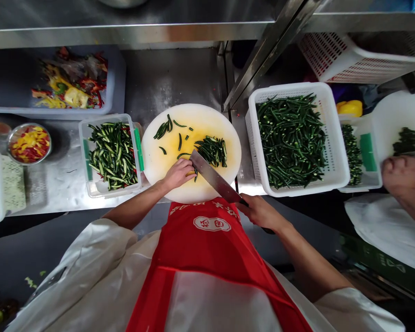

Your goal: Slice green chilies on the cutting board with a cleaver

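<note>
My right hand [257, 211] is closed round the handle of a kitchen knife [215, 179], whose broad blade slants up to the left over the round white cutting board [204, 121]. My left hand [179, 174] rests on the board with its fingers curled together beside the blade's tip. A dark green chili pepper [195, 174] shows at those fingertips, partly hidden by the hand. To the right of the blade tip lies a pile of cut green chili peppers [212, 151]. Loose pepper pieces [164, 128] are scattered at the board's upper left.
A clear container [84, 161] of cut peppers stands left of the board, a white basket [336, 138] of whole green chilies right. Farther left are a metal bowl [29, 144] and a grey bin [116, 87] with scraps. A co-worker's hand [402, 174] is at far right.
</note>
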Motion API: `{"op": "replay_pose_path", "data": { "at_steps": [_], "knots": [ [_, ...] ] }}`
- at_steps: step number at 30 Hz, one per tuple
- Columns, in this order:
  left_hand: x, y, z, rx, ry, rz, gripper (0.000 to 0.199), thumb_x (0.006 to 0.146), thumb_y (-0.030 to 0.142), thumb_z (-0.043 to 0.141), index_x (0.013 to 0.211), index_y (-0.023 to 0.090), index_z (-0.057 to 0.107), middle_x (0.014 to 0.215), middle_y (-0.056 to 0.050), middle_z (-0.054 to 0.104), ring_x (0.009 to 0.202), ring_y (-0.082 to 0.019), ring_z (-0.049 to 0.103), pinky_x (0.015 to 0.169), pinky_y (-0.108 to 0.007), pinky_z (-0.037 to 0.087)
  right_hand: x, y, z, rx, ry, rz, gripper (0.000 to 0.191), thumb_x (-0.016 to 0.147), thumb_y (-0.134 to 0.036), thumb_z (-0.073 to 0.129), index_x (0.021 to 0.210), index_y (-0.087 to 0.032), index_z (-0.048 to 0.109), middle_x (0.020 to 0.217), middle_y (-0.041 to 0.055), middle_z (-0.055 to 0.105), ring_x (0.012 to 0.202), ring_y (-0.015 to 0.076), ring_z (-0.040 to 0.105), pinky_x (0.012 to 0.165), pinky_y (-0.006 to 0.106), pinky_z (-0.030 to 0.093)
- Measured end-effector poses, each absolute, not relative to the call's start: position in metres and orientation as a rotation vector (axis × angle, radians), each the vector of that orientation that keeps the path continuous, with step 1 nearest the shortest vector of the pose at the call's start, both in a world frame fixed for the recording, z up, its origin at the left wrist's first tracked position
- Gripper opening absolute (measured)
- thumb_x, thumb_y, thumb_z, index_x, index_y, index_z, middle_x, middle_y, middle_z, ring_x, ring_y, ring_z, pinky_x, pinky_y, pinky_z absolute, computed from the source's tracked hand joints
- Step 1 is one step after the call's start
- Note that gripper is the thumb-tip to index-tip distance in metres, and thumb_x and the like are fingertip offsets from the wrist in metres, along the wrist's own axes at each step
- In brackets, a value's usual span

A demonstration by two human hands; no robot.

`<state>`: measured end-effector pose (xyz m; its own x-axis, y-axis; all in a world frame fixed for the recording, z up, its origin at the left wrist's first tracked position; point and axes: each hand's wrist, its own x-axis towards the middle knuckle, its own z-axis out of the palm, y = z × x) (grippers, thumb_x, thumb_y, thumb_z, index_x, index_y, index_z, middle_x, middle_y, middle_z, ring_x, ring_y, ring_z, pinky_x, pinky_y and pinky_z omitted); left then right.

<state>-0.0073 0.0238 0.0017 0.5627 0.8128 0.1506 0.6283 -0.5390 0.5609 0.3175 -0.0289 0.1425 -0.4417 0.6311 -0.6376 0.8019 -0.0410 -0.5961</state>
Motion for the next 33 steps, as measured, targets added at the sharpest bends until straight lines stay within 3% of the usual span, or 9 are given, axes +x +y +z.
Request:
{"op": "replay_pose_path", "data": {
  "at_steps": [3, 10, 16, 20, 23, 28, 33],
  "knots": [
    [-0.008, 0.024, 0.001, 2.339, 1.154, 0.559, 0.023, 0.092, 0.04, 0.058, 0.094, 0.019, 0.068, 0.104, -0.008, 0.062, 0.103, -0.022, 0.053, 0.095, -0.039, 0.045, 0.31, -0.022, 0.134, 1.567, 1.967, -1.537, 0.025, 0.095, -0.039, 0.044, 0.079, -0.021, 0.053, 0.062, 0.0008, 0.061, 0.055, 0.0145, 0.052, 0.056, 0.026, 0.031],
    [-0.01, 0.025, 0.001, 2.353, 1.183, 0.543, 0.026, 0.092, 0.042, 0.057, 0.088, 0.018, 0.067, 0.103, -0.009, 0.062, 0.099, -0.022, 0.054, 0.091, -0.038, 0.046, 0.275, -0.013, 0.094, 1.593, 2.099, -1.47, 0.02, 0.093, -0.029, 0.047, 0.097, -0.016, 0.062, 0.095, 0.0103, 0.072, 0.083, 0.0202, 0.063, 0.07, 0.026, 0.038],
    [-0.011, 0.016, 0.008, 2.298, 1.237, 0.586, 0.023, 0.093, 0.039, 0.056, 0.091, 0.019, 0.066, 0.105, -0.009, 0.063, 0.102, -0.021, 0.055, 0.093, -0.038, 0.046, 0.306, -0.014, 0.101, 1.527, 2.182, -1.266, 0.023, 0.094, -0.034, 0.047, 0.088, -0.018, 0.061, 0.079, 0.0084, 0.069, 0.073, 0.0202, 0.062, 0.062, 0.026, 0.032],
    [-0.022, 0.03, 0.019, 2.086, 1.644, 0.692, 0.021, 0.096, 0.034, 0.049, 0.095, 0.019, 0.064, 0.102, -0.009, 0.064, 0.101, -0.021, 0.058, 0.093, -0.036, 0.047, 0.326, -0.027, 0.114, 1.61, 2.196, -1.275, 0.028, 0.096, -0.038, 0.042, 0.085, -0.02, 0.059, 0.073, 0.0063, 0.066, 0.066, 0.0184, 0.058, 0.06, 0.027, 0.032],
    [-0.028, 0.055, 0.029, 1.889, 1.963, 0.432, 0.02, 0.092, 0.036, 0.053, 0.095, 0.019, 0.064, 0.098, -0.009, 0.065, 0.094, -0.024, 0.061, 0.084, -0.036, 0.049, 0.322, -0.037, 0.124, 1.567, 2.222, -1.322, 0.03, 0.097, -0.04, 0.039, 0.085, -0.02, 0.059, 0.075, 0.0066, 0.067, 0.066, 0.0183, 0.058, 0.061, 0.027, 0.033],
    [-0.03, 0.085, 0.049, 1.894, 1.994, -0.071, 0.015, 0.086, 0.032, 0.057, 0.093, 0.022, 0.065, 0.101, -0.009, 0.066, 0.088, -0.028, 0.064, 0.075, -0.038, 0.049, 0.305, -0.045, 0.132, 1.305, 2.291, -1.406, 0.029, 0.098, -0.036, 0.038, 0.091, -0.021, 0.061, 0.082, 0.0076, 0.07, 0.07, 0.0183, 0.061, 0.063, 0.027, 0.035],
    [-0.033, 0.077, 0.055, 1.982, 1.98, 0.152, 0.019, 0.089, 0.03, 0.052, 0.1, 0.02, 0.064, 0.105, -0.009, 0.064, 0.096, -0.026, 0.062, 0.083, -0.037, 0.05, 0.312, -0.055, 0.128, 1.449, 2.245, -1.457, 0.034, 0.098, -0.044, 0.037, 0.085, -0.022, 0.059, 0.072, 0.0048, 0.066, 0.063, 0.0177, 0.059, 0.059, 0.028, 0.034]
  ]
}}
